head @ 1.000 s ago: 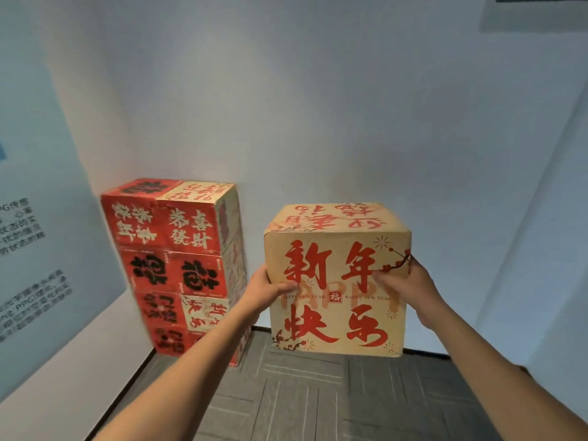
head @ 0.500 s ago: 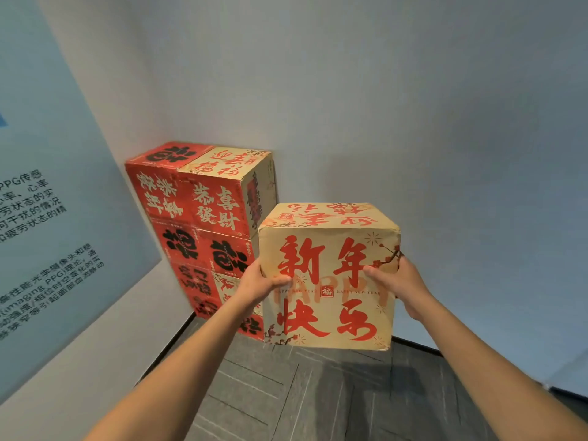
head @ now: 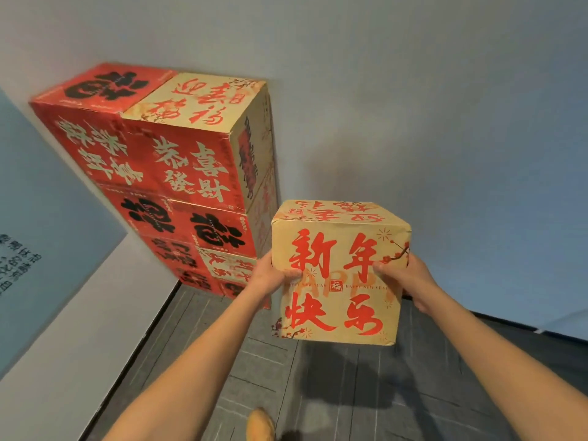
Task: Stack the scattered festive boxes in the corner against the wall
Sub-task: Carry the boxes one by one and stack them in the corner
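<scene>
I carry a tan festive box (head: 338, 275) with red characters in the air, just right of the stack. My left hand (head: 270, 276) grips its left edge, thumb on the front face. My right hand (head: 402, 278) grips its right edge the same way. The stack of festive boxes (head: 178, 173), red and tan, stands in the corner against both walls, two boxes wide and several layers high. Its top is well above the box I hold.
White walls (head: 413, 106) meet at the corner behind the stack. A blue poster with text (head: 47, 233) covers the left wall. Grey carpet tiles (head: 318, 393) cover the floor, and the toe of a shoe (head: 261, 424) shows at the bottom.
I have come closer to the corner, so the stack looks larger and higher in view. The held box has dropped lower relative to the stack's top and sits beside its lower layers.
</scene>
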